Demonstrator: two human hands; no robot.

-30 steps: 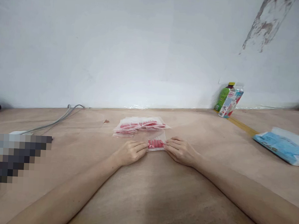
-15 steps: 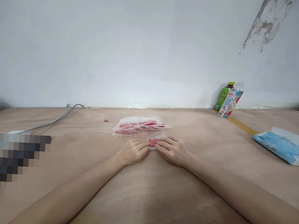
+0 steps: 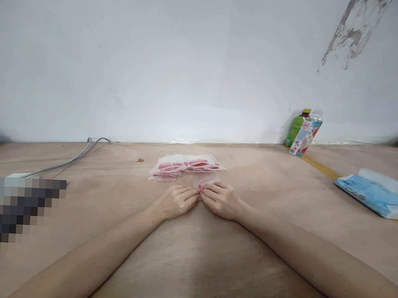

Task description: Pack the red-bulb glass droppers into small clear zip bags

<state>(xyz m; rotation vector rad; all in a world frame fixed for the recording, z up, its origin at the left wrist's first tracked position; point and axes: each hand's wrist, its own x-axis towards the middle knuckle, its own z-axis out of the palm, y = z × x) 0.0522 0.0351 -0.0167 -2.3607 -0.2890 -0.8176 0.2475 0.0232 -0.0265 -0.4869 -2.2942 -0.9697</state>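
Note:
A small clear plastic bag (image 3: 202,187) with red pieces or print lies on the table between my hands. My left hand (image 3: 182,200) pinches its near left corner, fingers pressed together. From the other side, my right hand (image 3: 220,200) closes on the near edge, its fingertips almost touching the left ones and covering much of the red part. Just beyond are several similar clear bags (image 3: 186,164) with red in them, overlapping in two fanned piles.
A green bottle (image 3: 295,129) and a printed carton-like pack (image 3: 305,136) stand by the wall at right. Nearer lies a blue soft pack (image 3: 372,193). At left, a grey cable (image 3: 66,163) runs toward a blurred-out dark object (image 3: 22,213). A small brown scrap (image 3: 139,160) sits left of the piles.
My right hand has slid left along the bag's near edge toward my left hand, covering more of the red. My left hand stays nearly in place.

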